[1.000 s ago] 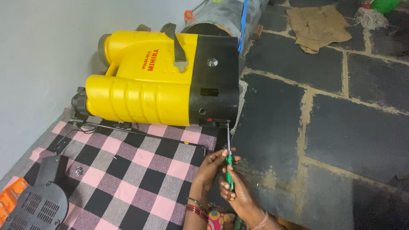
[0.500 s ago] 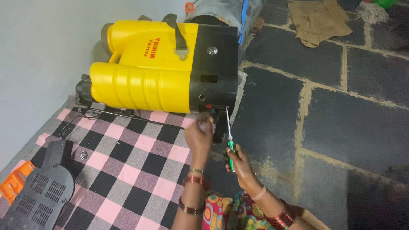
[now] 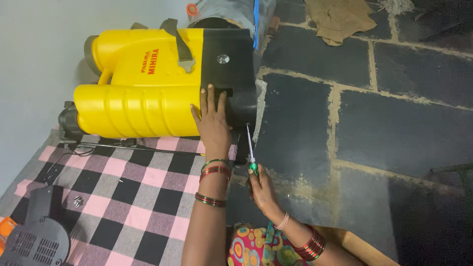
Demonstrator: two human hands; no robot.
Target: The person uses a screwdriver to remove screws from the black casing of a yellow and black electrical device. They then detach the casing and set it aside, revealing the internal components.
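A yellow tank sprayer [image 3: 143, 93] with a black base section [image 3: 231, 64] lies on its side, partly on a checked cloth [image 3: 128, 197]. My left hand [image 3: 212, 120] lies flat, fingers spread, on the sprayer where yellow meets black. My right hand [image 3: 263, 189] grips a green-handled screwdriver [image 3: 251, 150]. Its metal tip points up at the lower right corner of the black base. Bangles ring both wrists.
A thin metal rod [image 3: 143, 148] lies along the cloth under the sprayer. A black vented cover [image 3: 34, 241] and small screws [image 3: 78, 200] rest at the cloth's lower left. Dark stone floor [image 3: 384, 123] spreads right, with a brown cloth [image 3: 340, 17] at the top. A pale wall [image 3: 39, 59] stands left.
My left hand has left the screwdriver and risen onto the sprayer body. The right hand has moved the screwdriver up toward the black base.
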